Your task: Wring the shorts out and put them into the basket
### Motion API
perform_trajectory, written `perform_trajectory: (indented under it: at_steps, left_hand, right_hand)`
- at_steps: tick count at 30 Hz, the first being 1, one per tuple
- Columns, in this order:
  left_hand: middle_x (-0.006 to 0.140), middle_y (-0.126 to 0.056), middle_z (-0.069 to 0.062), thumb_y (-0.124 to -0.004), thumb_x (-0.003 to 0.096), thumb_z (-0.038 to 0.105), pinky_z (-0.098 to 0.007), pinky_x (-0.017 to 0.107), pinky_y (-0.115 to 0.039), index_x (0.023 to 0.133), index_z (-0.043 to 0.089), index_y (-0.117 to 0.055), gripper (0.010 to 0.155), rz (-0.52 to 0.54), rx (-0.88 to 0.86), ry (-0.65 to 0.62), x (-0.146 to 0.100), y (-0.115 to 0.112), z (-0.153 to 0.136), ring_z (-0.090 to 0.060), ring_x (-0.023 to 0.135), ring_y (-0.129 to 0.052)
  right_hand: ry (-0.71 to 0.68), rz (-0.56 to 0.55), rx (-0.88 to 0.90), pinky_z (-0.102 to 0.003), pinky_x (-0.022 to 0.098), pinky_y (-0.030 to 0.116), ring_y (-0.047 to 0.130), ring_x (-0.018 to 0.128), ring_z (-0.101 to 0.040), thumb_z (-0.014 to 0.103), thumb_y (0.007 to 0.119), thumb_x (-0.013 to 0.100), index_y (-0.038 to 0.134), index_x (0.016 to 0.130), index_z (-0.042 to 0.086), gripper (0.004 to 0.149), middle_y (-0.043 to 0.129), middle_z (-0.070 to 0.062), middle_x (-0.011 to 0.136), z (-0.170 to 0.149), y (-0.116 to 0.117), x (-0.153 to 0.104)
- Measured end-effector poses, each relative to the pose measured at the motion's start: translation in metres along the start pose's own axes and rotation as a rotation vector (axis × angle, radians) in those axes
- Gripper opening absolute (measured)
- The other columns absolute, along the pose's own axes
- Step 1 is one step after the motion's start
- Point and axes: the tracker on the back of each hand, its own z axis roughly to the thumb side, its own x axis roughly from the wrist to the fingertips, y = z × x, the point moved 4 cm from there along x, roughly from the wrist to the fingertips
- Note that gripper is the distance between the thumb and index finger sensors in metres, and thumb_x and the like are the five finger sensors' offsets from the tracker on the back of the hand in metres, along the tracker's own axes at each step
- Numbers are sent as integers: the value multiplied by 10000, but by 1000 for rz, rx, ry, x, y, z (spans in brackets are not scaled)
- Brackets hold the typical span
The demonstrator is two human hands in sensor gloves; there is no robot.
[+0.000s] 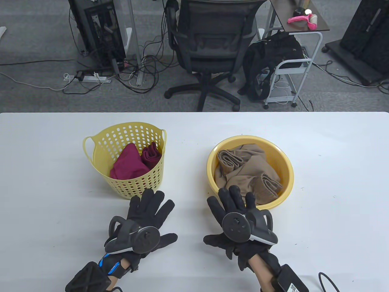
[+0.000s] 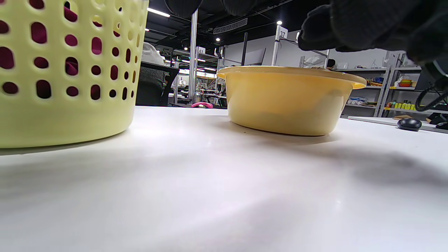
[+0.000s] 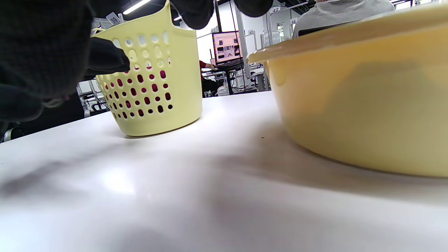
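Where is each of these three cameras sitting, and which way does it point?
Table view: high up, looking down at the basket, basin and both hands, left hand, right hand.
Left wrist view: low over the table, facing basket and basin; the right hand shows top right.
Right wrist view: low, basin close, basket beyond; dark fingers on top.
Shared: basket, basin.

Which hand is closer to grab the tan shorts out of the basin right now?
The right hand. Its fingertips already reach over the near rim of the yellow basin holding the tan shorts. The left hand lies flat on the table in front of the basket.
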Motion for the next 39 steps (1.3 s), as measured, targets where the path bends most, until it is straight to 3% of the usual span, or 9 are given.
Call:
perform_trajectory:
  at_steps: [13, 20, 29, 39]
  left_hand:
    - [1255, -294, -298, -715, 507, 698, -792, 665, -286, 1187, 192, -319, 936, 4, 7, -7, -3, 2, -1, -642, 1111, -290]
    - [1256, -294, -295, -716, 506, 698, -794, 665, -284, 1187, 191, -320, 937, 5, 10, -12, -3, 2, 0, -643, 1110, -290]
    - [1257, -292, -292, -716, 506, 698, -794, 666, -283, 1186, 194, -319, 935, 9, 22, -18, -4, 3, 1, -638, 1114, -288]
    - [1257, -292, -291, -718, 506, 696, -795, 665, -280, 1186, 195, -320, 934, 9, 18, -15, -4, 3, 0, -638, 1114, -286]
  right_hand:
    - [64, 14, 16, -813, 640, 271, 204, 1023, -592, 727, 828, 411, 373, 1138, 116, 1053, 247, -310, 1133, -31, -55, 14]
    - [132, 33, 41, -805, 653, 312, 222, 1025, -591, 700, 831, 423, 375, 1137, 115, 1029, 254, -305, 1133, -57, -72, 20]
    - [245, 71, 65, -777, 671, 341, 272, 1026, -591, 684, 841, 423, 384, 1131, 97, 1027, 275, -305, 1130, -104, -82, 24]
    - [335, 123, 34, -744, 684, 430, 381, 1028, -574, 653, 888, 395, 430, 1114, 71, 1032, 369, -285, 1128, -143, -69, 30]
